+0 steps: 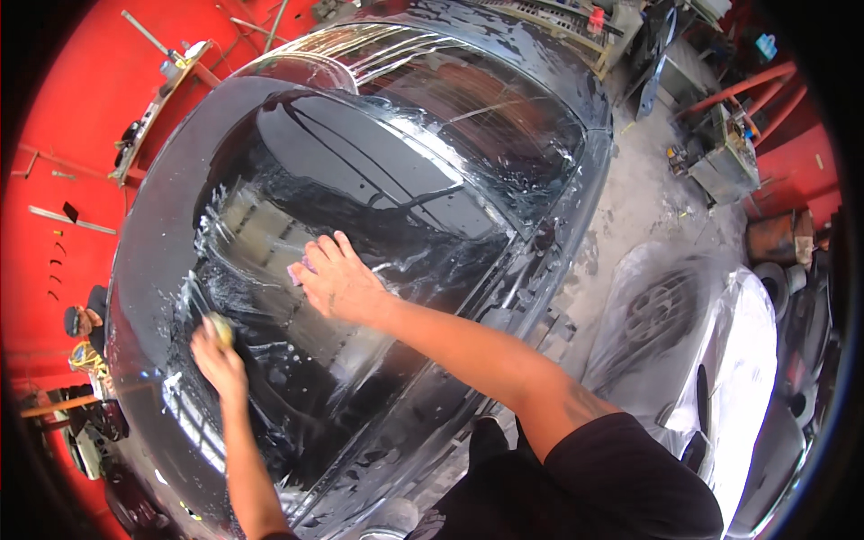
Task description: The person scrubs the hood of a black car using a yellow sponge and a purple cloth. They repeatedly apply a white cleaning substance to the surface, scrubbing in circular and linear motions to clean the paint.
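Note:
A dark car (pixel 157 243) fills the middle of the view, its broad panel wet and streaked with whitish suds. My left hand (pixel 219 362) is closed round a yellow sponge (pixel 221 331) against the sudsy panel, on its left part. Farther to the right and higher up, my right hand (pixel 342 283) presses a small pink-purple pad (pixel 302 269) on the same wet surface, fingers bent over it. Most of the pad is hidden under the hand, so its exact kind does not show. Beyond my hands is the car's wet window glass (pixel 477 108).
To the right stands another car under clear plastic sheeting (pixel 630 315). A metal cabinet (pixel 724 166) and red stands are at the far right. Along the red wall (pixel 72 162) on the left runs a cluttered shelf (pixel 162 108). A person in a cap (pixel 90 322) is beyond the car's left side.

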{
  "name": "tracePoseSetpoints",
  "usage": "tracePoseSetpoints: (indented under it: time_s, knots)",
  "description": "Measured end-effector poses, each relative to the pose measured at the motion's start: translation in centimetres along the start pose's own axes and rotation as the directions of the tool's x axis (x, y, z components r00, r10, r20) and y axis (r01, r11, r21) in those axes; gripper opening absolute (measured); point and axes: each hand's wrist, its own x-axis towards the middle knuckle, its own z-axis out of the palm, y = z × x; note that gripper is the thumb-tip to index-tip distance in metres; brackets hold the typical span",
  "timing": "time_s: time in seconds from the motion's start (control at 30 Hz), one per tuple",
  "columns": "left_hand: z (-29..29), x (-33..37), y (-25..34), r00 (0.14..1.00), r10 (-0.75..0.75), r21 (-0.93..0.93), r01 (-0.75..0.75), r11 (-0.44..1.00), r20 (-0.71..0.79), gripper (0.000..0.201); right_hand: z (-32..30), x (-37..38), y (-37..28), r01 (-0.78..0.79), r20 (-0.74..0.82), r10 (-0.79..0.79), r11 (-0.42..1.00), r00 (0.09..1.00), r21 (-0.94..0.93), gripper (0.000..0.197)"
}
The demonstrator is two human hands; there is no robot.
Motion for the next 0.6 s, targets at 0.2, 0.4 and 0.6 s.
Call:
tracePoseSetpoints:
  time_s: [0.2, 0.4, 0.6]
  knots:
    - [3.2, 2.8, 0.5, 0.99, -0.127, 0.148, 0.136, 0.98, -0.067, 0.047, 0.4, 0.1, 0.1, 0.005, 0.068, -0.006, 1.0, 0.998, 0.006, 0.047]
    - [-5.0, -10.1, 8.7, 0.983, -0.119, 0.008, 0.119, 0.993, 0.137, 0.069, 0.4, -0.3, 0.4, -0.007, 0.041, 0.01, 0.998, 0.999, -0.062, 0.047]
    - [4.6, 11.7, -3.9, 0.817, -0.547, 0.22, 0.508, 0.833, 0.182, 0.041, 0.6, -0.2, -0.3, 0.022, -0.004, -0.022, 1.0, 1.0, 0.003, 0.047]
